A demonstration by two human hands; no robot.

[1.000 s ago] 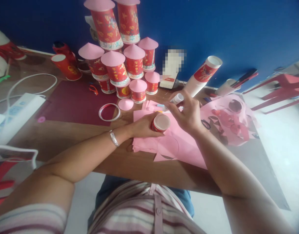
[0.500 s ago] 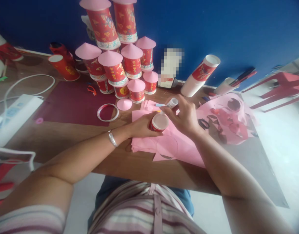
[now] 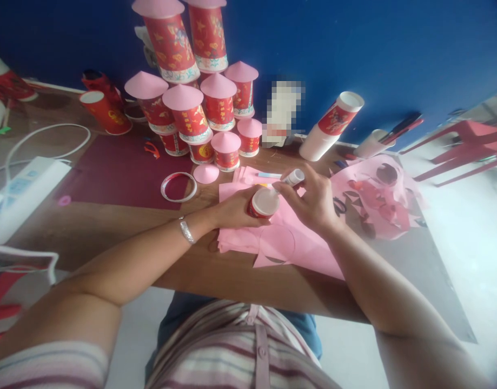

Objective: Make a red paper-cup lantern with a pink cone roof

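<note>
My left hand (image 3: pixel 234 209) grips a small red paper cup piece (image 3: pixel 264 202), its white base turned up. My right hand (image 3: pixel 313 200) is closed round a white glue stick (image 3: pixel 292 178), whose tip meets the rim of the cup base. Both hands hover over pink paper sheets (image 3: pixel 289 243) on the wooden table (image 3: pixel 110 227). A loose pink paper cone (image 3: pixel 206 173) and a red-and-white cut cup ring (image 3: pixel 178 187) lie just left of the sheets.
A stacked pile of red cups with pink cone lids (image 3: pixel 191 116) stands at the back by the blue wall. A tilted sleeve of cups (image 3: pixel 331 127), pink scraps (image 3: pixel 378 197), scissors (image 3: pixel 339 206), a white power strip (image 3: pixel 25 189) and a dark red mat (image 3: pixel 122 173) surround the work spot.
My right hand has tipped the glue stick down until its tip reaches the cup base. The left hand with the cup has barely moved.
</note>
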